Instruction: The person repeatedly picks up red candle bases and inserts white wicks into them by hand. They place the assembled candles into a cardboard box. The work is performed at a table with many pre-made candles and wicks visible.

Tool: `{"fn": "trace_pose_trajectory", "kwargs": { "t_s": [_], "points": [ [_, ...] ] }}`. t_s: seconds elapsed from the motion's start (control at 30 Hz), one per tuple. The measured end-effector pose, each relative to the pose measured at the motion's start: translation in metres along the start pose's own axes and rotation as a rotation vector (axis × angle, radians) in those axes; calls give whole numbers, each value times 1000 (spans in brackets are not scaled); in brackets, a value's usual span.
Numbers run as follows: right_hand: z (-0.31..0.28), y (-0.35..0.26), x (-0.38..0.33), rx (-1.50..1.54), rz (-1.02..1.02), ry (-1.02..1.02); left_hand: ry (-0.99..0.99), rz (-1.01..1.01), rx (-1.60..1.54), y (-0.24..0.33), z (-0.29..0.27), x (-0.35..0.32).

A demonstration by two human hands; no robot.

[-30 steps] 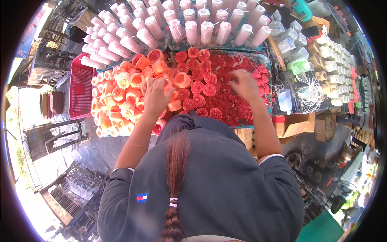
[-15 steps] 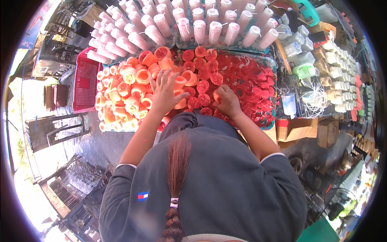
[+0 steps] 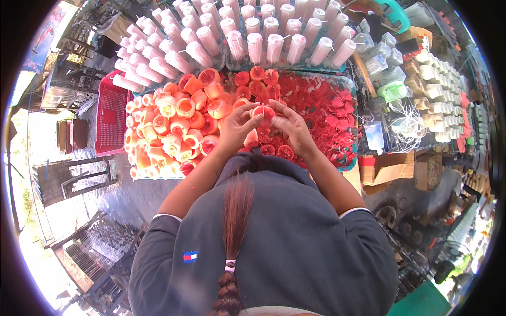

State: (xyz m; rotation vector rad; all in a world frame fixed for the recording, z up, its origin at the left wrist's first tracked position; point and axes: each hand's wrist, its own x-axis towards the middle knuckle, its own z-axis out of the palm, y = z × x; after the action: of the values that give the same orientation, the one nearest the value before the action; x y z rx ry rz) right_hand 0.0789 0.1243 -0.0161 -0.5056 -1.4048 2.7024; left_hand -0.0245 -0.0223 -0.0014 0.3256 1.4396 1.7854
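My left hand (image 3: 237, 130) and my right hand (image 3: 295, 131) meet over the middle of the tray, fingers closed around a small red wax cup (image 3: 262, 112). The thumbs and fingertips press on its sides and rim. Left of my hands lies a pile of orange, rose-shaped wax cups (image 3: 167, 108), hollow and tumbled together. Around and below my hands stand several red wax cups (image 3: 256, 87), some with a thin wick-like strand. On the right, red petal-like wax pieces (image 3: 340, 110) are strewn over the tray (image 3: 354, 84).
Behind the tray stand rows of tall pale pink candles (image 3: 274, 48) with white wicks. A red plastic basket (image 3: 112, 116) is at the left. At the right are clear plastic cups (image 3: 377, 64), a coil of white string (image 3: 408, 126) and an open cardboard box (image 3: 387, 168).
My left hand has moved right, away from the orange cups, and my right hand has come up to meet it. Both now hold the red cup between them.
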Motion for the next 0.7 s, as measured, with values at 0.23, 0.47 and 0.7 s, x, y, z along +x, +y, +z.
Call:
{"fn": "trace_pose_trajectory", "kwargs": {
  "t_s": [0.23, 0.47, 0.7],
  "points": [
    [24, 1, 5, -232, 18, 38, 112, 91, 114, -4, 6, -11],
    [34, 18, 11, -122, -120, 198, 137, 216, 420, 1, 14, -18],
    [34, -3, 10, 90, 171, 162, 202, 48, 370, -5, 1, -8]
  ]
}}
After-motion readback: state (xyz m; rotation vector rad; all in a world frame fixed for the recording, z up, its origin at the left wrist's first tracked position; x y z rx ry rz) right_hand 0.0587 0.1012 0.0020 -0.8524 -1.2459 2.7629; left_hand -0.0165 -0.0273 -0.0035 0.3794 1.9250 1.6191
